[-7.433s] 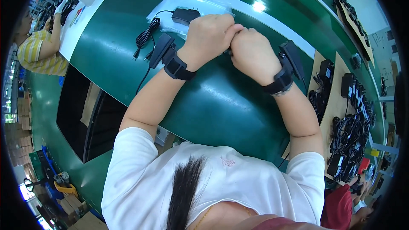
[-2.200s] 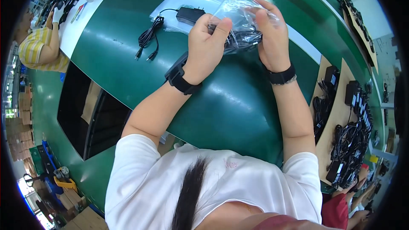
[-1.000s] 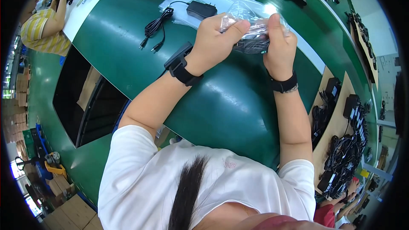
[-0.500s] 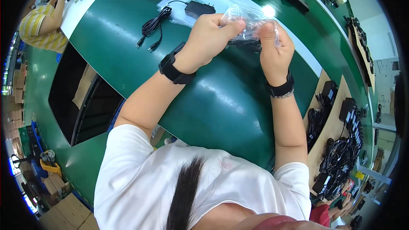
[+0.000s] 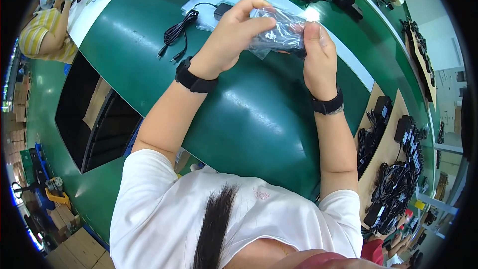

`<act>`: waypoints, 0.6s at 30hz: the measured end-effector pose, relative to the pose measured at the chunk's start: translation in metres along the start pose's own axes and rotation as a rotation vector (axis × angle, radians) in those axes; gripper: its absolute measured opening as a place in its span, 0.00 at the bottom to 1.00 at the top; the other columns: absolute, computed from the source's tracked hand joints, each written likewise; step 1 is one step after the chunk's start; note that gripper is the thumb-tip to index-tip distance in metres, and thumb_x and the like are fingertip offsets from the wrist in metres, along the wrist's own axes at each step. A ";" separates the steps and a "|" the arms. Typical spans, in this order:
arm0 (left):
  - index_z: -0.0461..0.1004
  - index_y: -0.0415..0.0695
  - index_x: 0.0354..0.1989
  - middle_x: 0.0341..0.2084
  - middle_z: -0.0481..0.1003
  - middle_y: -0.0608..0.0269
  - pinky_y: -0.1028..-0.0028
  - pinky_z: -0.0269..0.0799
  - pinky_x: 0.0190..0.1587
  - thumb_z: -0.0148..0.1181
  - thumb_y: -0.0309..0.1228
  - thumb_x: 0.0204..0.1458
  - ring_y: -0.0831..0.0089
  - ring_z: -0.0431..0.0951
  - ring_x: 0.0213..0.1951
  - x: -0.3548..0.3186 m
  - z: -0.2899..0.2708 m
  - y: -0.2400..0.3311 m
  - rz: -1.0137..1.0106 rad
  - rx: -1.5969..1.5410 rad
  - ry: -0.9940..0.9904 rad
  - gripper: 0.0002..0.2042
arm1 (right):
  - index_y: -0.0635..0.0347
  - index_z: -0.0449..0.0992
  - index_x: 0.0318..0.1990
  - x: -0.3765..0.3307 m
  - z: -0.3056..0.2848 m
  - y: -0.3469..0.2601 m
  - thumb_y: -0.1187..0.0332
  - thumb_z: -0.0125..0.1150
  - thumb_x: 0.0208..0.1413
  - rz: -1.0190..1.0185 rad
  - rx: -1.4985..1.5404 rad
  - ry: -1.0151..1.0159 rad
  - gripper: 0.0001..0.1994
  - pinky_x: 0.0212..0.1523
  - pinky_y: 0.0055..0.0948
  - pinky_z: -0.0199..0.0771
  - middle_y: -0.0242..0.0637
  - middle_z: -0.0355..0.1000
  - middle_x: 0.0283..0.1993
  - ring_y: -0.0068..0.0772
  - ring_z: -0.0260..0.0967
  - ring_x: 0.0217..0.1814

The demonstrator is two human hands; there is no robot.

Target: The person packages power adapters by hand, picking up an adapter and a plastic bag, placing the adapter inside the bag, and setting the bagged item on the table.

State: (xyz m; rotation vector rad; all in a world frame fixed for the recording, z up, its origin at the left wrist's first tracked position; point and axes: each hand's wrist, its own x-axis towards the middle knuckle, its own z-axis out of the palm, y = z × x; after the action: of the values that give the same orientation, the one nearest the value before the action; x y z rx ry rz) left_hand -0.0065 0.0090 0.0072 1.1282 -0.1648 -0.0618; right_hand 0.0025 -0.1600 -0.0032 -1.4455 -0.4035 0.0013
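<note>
Between my two hands, above the far part of the green table, is a clear plastic bag [image 5: 281, 32] with something dark inside, partly hidden by glare and folds. My left hand [image 5: 239, 32] grips the bag's left end, thumb on top. At the right end my right hand [image 5: 319, 57] pinches it with thumb and fingers. Just beyond my left hand lies a black power adapter [image 5: 222, 11], partly covered by that hand, with its coiled black cable [image 5: 180, 29] to the left. The adapter rests on a stack of flat clear bags [image 5: 204, 1].
The green table [image 5: 249, 119] curves around me. A black bin [image 5: 94, 114] stands at its left edge. On the right, wooden boards hold piles of black adapters and cables [image 5: 398, 174]. More adapters [image 5: 343, 1] lie at the far side. A person in yellow stripes [image 5: 47, 35] works at the far left.
The bag is now flatter and spread wider between my hands, its dark contents showing more. My left hand has shifted slightly left and away from me, covering more of the loose adapter.
</note>
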 end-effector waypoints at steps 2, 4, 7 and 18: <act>0.70 0.41 0.36 0.25 0.70 0.65 0.76 0.71 0.34 0.58 0.32 0.49 0.78 0.73 0.36 -0.001 -0.002 0.000 -0.069 0.029 -0.037 0.10 | 0.67 0.69 0.38 -0.003 0.001 -0.001 0.55 0.43 0.61 -0.047 -0.130 -0.042 0.20 0.37 0.25 0.71 0.36 0.70 0.37 0.24 0.69 0.36; 0.67 0.42 0.35 0.24 0.70 0.67 0.77 0.72 0.28 0.58 0.33 0.50 0.79 0.73 0.29 0.002 -0.007 -0.007 0.065 0.225 0.027 0.10 | 0.67 0.70 0.39 -0.002 0.002 -0.004 0.55 0.43 0.60 -0.098 -0.260 -0.085 0.20 0.37 0.23 0.70 0.35 0.70 0.38 0.23 0.68 0.38; 0.66 0.41 0.32 0.21 0.70 0.65 0.74 0.69 0.25 0.57 0.36 0.50 0.75 0.72 0.21 0.004 -0.009 -0.012 0.163 0.435 0.056 0.11 | 0.61 0.63 0.56 0.005 -0.008 -0.019 0.56 0.52 0.56 0.147 0.007 -0.219 0.24 0.38 0.26 0.75 0.35 0.68 0.45 0.25 0.67 0.44; 0.65 0.40 0.39 0.13 0.69 0.57 0.68 0.65 0.20 0.52 0.37 0.54 0.59 0.72 0.18 0.001 -0.009 -0.001 0.381 0.999 0.239 0.13 | 0.55 0.72 0.46 0.066 -0.103 -0.015 0.69 0.57 0.49 0.165 -0.324 0.066 0.15 0.29 0.22 0.72 0.30 0.70 0.36 0.21 0.67 0.33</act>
State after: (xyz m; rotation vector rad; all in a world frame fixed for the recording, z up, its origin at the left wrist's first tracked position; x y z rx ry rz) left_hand -0.0045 0.0162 0.0027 2.0615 -0.1992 0.5493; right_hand 0.0880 -0.2450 0.0216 -1.7908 -0.2358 0.0225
